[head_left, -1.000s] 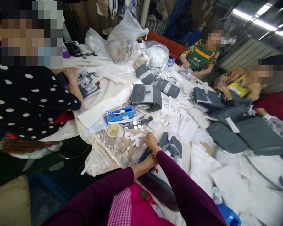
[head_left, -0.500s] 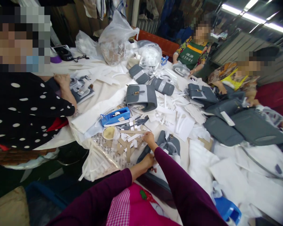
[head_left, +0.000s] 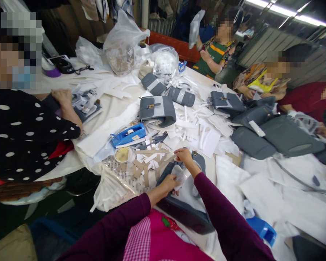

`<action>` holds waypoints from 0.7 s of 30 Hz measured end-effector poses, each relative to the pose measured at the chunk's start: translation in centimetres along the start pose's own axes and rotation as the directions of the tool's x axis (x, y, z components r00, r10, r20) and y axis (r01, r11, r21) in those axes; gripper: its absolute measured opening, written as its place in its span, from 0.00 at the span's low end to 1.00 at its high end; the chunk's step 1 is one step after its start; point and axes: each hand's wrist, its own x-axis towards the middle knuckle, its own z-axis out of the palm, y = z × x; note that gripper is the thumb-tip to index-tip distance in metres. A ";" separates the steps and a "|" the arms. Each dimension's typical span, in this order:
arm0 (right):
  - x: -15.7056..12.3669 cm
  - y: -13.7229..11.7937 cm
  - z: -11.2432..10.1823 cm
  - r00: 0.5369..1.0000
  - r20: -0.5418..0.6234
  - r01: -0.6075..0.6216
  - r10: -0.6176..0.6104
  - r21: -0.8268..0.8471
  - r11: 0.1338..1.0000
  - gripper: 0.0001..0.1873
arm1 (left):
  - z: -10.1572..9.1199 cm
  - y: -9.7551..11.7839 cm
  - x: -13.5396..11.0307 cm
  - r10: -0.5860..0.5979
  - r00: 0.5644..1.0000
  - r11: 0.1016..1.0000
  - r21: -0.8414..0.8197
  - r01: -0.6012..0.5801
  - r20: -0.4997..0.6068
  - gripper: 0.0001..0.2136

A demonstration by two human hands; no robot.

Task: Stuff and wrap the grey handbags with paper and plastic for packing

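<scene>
My left hand point(head_left: 168, 182) is closed on the clear plastic wrapping point(head_left: 180, 173) that lies on a grey handbag point(head_left: 185, 209) in front of me. My right hand point(head_left: 185, 156) is pinched near the top of the same bag, beside a heap of tan and white paper strips point(head_left: 149, 160). What its fingers hold is too small to make out. Both sleeves are dark purple.
A blue tape dispenser point(head_left: 128, 134) and a roll of tape point(head_left: 122, 154) lie left of the strips. More grey handbags point(head_left: 157, 110) and white paper scraps cover the white table point(head_left: 116, 103). A person in a polka-dot top point(head_left: 21, 137) sits at left. Other people work at the far right.
My right hand has drawn back from the paper strips toward the grey bag. My left hand has closed on the plastic wrapping. The view has shifted right.
</scene>
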 end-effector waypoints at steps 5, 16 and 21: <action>-3.6 1.7 -3.2 0.999 -0.002 -0.053 0.053 0.113 0.992 0.03 | -0.2 0.0 0.0 0.033 0.999 0.999 0.011 -0.033 0.007 0.12; -13.6 7.6 -6.7 0.992 0.126 0.012 -0.015 0.023 1.000 0.05 | -0.2 0.4 0.1 0.047 0.998 0.999 0.017 -0.048 0.050 0.16; -15.6 8.5 -5.6 0.988 0.153 -0.006 0.017 -0.069 0.998 0.09 | 0.1 0.5 0.3 0.031 0.997 0.998 0.050 -0.035 0.072 0.14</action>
